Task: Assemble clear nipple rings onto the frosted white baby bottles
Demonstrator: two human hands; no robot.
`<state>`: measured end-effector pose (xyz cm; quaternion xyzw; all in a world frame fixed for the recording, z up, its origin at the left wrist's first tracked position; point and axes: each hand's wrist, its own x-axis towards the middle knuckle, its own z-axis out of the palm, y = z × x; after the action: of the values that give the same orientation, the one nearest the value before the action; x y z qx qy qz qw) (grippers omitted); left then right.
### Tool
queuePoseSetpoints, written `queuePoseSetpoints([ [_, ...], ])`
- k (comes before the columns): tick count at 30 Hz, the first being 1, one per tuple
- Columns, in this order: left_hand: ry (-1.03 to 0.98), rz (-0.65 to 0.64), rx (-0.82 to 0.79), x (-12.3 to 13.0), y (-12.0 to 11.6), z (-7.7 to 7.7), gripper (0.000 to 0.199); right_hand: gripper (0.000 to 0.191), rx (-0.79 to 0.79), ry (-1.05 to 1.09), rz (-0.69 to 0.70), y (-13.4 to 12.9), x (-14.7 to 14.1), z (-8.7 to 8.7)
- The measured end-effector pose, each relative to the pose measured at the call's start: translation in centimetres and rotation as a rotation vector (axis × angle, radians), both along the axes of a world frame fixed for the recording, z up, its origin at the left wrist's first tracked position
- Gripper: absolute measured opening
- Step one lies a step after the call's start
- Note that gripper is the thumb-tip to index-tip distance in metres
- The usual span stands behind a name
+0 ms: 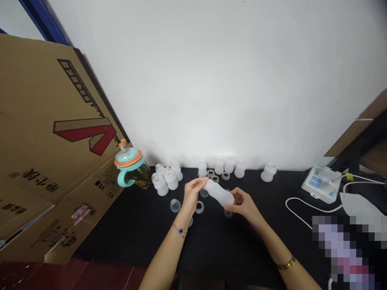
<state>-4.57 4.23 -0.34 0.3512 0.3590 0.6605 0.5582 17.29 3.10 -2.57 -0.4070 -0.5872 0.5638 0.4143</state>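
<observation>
A frosted white baby bottle (219, 193) lies tilted between my two hands, above the black table. My left hand (193, 192) is closed round its upper end, where the fingers partly hide the neck. The fingers of my right hand (242, 203) grip the base from the lower right. Below the bottle lie a grey-white ring (199, 207) and a clear dome cap (175, 205). Another clear piece (229, 214) sits just under my right hand. Several more rings (215, 179) rest behind the held bottle.
Several bottles with clear tops (171, 179) stand at the left. Open white bottles (240, 169) line the wall, one (268, 172) farther right. A lidded glass jug (130, 167) stands beside a large carton (45, 141). At right are a white box (322, 183) and a cable (298, 198).
</observation>
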Motion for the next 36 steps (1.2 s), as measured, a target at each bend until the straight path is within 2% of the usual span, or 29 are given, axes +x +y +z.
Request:
queuePoseSetpoints([
  [12,-0.002,-0.004,0.028,-0.1,0.1,-0.1,0.023,0.047,-0.098,0.026,-0.003,-0.3,-0.3,1.3],
  [17,-0.005,-0.024,0.024,-0.1,0.1,-0.3,0.021,0.048,-0.092,-0.002,0.008,-0.2,-0.2,1.2],
  [21,-0.062,-0.041,0.016,0.0,0.1,-0.4,0.022,0.046,-0.008,-0.041,0.018,-0.5,-0.5,1.0],
  [26,-0.087,-0.073,0.011,0.3,-0.2,-0.2,0.027,0.042,0.151,-0.126,-0.088,-1.4,-1.2,1.0],
  [36,-0.112,-0.073,-0.049,0.4,-0.4,-0.2,0.035,0.054,0.333,-0.431,-0.213,-1.5,-1.1,0.2],
])
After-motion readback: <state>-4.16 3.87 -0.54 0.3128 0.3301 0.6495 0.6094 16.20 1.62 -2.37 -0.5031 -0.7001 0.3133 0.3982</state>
